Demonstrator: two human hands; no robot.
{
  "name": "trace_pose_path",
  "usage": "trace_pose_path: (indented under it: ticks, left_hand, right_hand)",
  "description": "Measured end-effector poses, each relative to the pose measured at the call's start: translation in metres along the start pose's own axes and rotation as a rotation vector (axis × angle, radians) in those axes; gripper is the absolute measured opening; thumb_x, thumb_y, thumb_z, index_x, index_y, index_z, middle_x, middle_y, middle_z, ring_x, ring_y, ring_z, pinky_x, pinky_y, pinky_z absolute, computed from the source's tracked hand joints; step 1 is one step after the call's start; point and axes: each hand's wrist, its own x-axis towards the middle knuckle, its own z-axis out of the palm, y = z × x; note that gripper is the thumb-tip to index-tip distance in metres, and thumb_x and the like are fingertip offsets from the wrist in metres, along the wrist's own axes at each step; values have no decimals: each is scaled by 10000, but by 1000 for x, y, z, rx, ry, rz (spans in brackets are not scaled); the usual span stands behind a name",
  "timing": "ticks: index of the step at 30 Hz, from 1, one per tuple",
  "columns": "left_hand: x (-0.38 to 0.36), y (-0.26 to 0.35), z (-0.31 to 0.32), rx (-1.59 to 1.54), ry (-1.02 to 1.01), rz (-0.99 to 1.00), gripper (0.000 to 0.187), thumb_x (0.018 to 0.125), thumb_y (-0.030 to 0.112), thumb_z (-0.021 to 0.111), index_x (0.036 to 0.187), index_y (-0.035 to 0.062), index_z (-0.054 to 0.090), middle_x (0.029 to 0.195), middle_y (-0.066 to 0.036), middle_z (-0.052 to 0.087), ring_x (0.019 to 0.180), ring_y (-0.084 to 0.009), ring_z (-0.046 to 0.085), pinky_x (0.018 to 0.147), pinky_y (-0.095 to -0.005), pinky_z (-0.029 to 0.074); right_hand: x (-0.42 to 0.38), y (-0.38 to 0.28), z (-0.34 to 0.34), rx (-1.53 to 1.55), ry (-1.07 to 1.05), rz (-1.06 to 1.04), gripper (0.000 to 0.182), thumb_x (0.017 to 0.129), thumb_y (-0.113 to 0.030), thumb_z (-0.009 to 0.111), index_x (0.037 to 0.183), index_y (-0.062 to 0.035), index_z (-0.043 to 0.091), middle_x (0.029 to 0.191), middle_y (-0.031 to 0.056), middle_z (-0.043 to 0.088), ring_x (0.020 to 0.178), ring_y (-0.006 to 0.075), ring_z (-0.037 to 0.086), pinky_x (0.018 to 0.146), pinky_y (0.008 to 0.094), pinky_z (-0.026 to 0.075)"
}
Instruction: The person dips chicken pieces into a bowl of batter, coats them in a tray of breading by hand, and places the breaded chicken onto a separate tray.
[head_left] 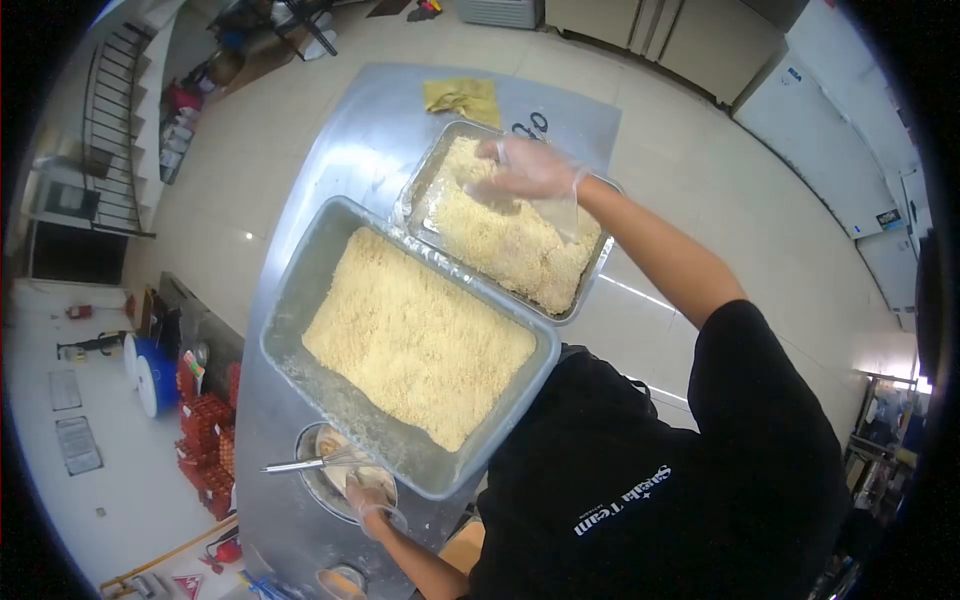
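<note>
A grey tub (280, 350) of pale yellow crumbs (410, 330) stands on the metal table. Beyond it lies a metal tray (412, 190) with more crumbs and coated lumps. My right hand (525, 170), in a clear plastic glove, is over the crumbs at the tray's far side, fingers spread; nothing shows in it. My left hand (368, 494), also gloved, reaches into a metal bowl (312, 480) of pale mixture beside the tub; its fingertips are hard to make out. A whisk (310, 464) rests across the bowl's rim.
A yellow cloth (462, 98) lies at the table's far edge. A small round container (342, 582) is near the bottom. Red egg trays (205, 440) and a blue drum (157, 380) stand left of the table (350, 120). White freezers (815, 140) line the right.
</note>
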Motion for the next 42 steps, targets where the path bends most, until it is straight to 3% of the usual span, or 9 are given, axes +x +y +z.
trace_pose_path:
  ticks: [4, 7, 11, 15, 19, 20, 26, 34, 42]
  left_hand:
    - [10, -26, 6, 308, 95, 62, 415, 850, 81, 575, 1248, -35, 594, 1056, -237, 687, 974, -340, 663, 858, -402, 511]
    - [-14, 7, -12, 380, -114, 30, 311, 874, 135, 553, 1129, -23, 634, 1022, -243, 688, 903, -353, 649, 807, -413, 501]
    - [-26, 33, -28, 327, -350, 89, 241, 900, 196, 543, 993, -4, 640, 965, -249, 685, 828, -405, 615, 754, -458, 474]
    - [-14, 12, -9, 421, -213, 120, 266, 913, 230, 542, 976, -9, 639, 916, -250, 674, 808, -387, 619, 745, -471, 467]
    - [-12, -10, -4, 377, -159, 194, 298, 919, 246, 537, 967, -29, 642, 927, -270, 666, 855, -431, 624, 771, -471, 474]
    - [-15, -6, -5, 351, -153, 173, 301, 918, 241, 535, 970, -33, 647, 933, -276, 668, 874, -442, 627, 780, -473, 477]
    - [-7, -69, 2, 508, 92, 250, 423, 926, 288, 594, 1216, -20, 596, 1082, -259, 683, 947, -418, 663, 820, -479, 502]
    - [-37, -12, -25, -1322, 49, -159, 399, 905, 67, 650, 1271, 11, 504, 1143, -167, 661, 977, -314, 694, 812, -385, 609]
    - [-31, -8, -30, -1436, 36, -94, 369, 842, -43, 646, 1203, -12, 575, 1088, -149, 677, 949, -249, 700, 848, -340, 597]
  right_hand:
    - [-14, 36, 47, 892, -24, 310, 806, 856, -246, 776, 1401, 178, 362, 1457, 321, 407, 1114, 326, 607, 881, 361, 563]
    - [10, 115, 96, 787, -262, 483, 848, 824, -193, 806, 1396, 206, 322, 1499, 326, 321, 1110, 345, 600, 873, 340, 573]
    - [23, 99, 51, -16, -481, 346, 454, 945, -367, 611, 1063, 72, 621, 944, 201, 645, 799, 191, 632, 655, 335, 529]
    - [21, 83, 67, -17, 114, 37, 524, 1028, -418, 408, 716, -35, 585, 714, 169, 568, 650, 251, 538, 675, 400, 499]
    - [-5, 71, 125, -582, 329, -437, 488, 1040, -420, 336, 1314, -112, 597, 1432, 240, 500, 1343, 316, 477, 1120, 452, 382]
    - [-2, 70, 121, -605, -39, -287, 521, 1045, -437, 297, 1424, -152, 514, 1543, 184, 391, 1475, 294, 301, 1209, 478, 237]
    - [28, 65, 100, -290, 267, -242, 389, 1026, -245, 414, 1338, -77, 574, 1438, 193, 507, 1354, 369, 446, 1142, 498, 334]
    - [-5, -38, 95, 50, 373, -411, 273, 1013, -164, 500, 1107, 11, 688, 1226, 197, 634, 1146, 340, 598, 1002, 414, 449]
    - [-42, -113, 161, 288, 155, -443, 263, 1010, -206, 544, 1038, 14, 685, 1146, 168, 647, 1099, 316, 611, 950, 400, 472]
